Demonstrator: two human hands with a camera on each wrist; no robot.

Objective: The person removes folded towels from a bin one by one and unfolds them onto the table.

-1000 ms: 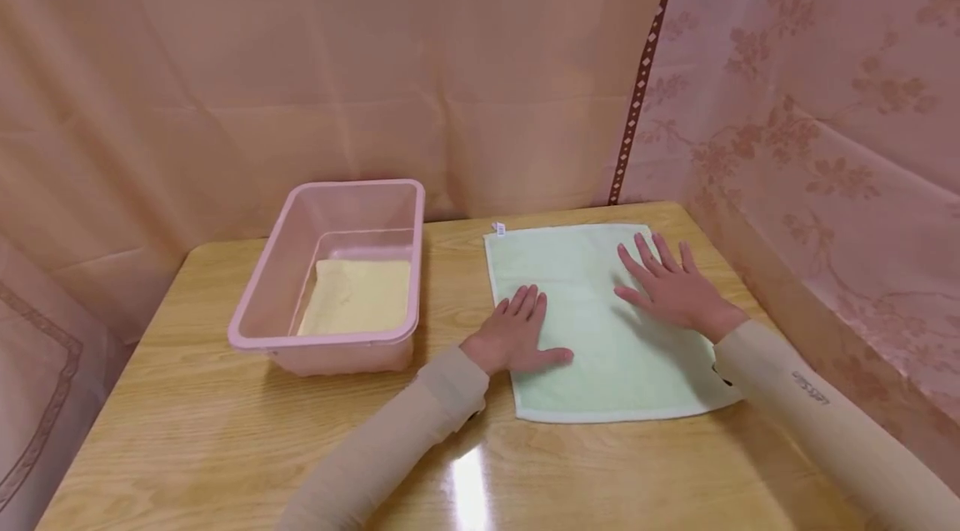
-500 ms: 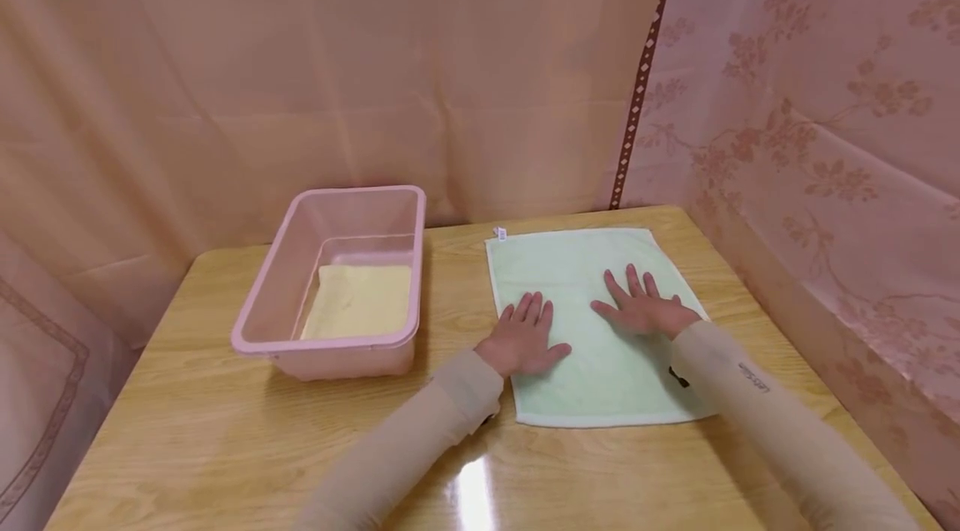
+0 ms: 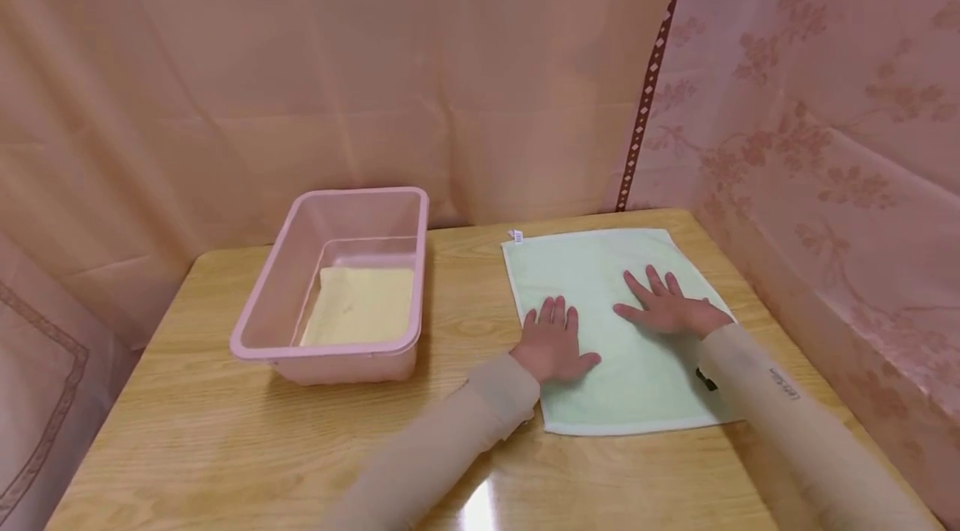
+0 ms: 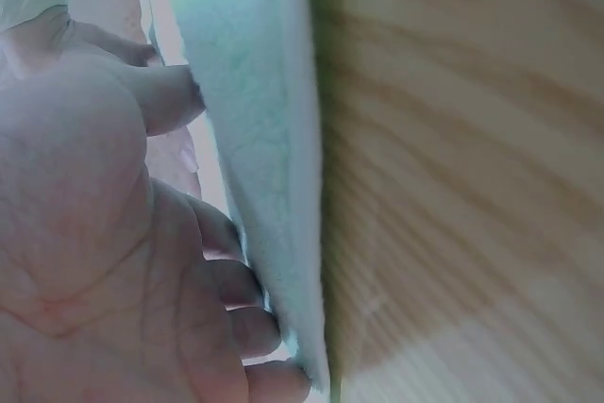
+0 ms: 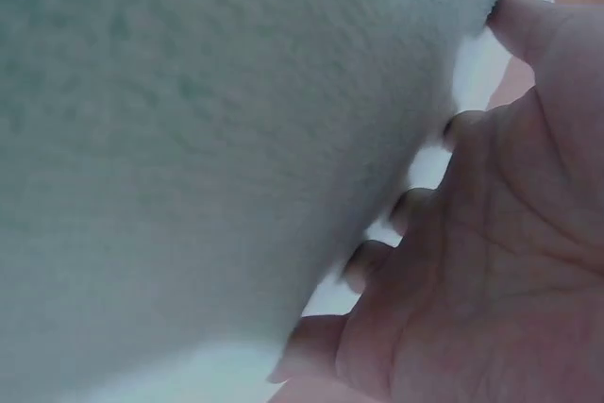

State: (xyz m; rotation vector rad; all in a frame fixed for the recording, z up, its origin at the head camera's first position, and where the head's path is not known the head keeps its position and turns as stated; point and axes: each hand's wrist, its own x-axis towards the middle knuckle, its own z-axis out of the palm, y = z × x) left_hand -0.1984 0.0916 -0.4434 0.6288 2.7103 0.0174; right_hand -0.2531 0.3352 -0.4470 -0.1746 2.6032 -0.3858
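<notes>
While left hand (image 3: 553, 349) and right hand (image 3: 667, 313) touch a green towel (image 3: 577, 273) flat on the wooden table (image 3: 465, 289), fingers spread, gripping nothing, the right sleeve (image 3: 750, 373) screens the towel's four-o'clock corner; a pink basin (image 3: 345, 367) holding yellow cloth (image 3: 363, 306) stands at nine.

A wooden table (image 3: 225, 431) bears a pink tub (image 3: 345, 368) and pale-green towel (image 3: 626, 360).

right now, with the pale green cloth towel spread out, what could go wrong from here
The pale green cloth towel could ruck up or slide if the left grip and right grip, both spread over it, push unevenly. Its small white tag, at the far left corner, might get caught in a fold.
</notes>
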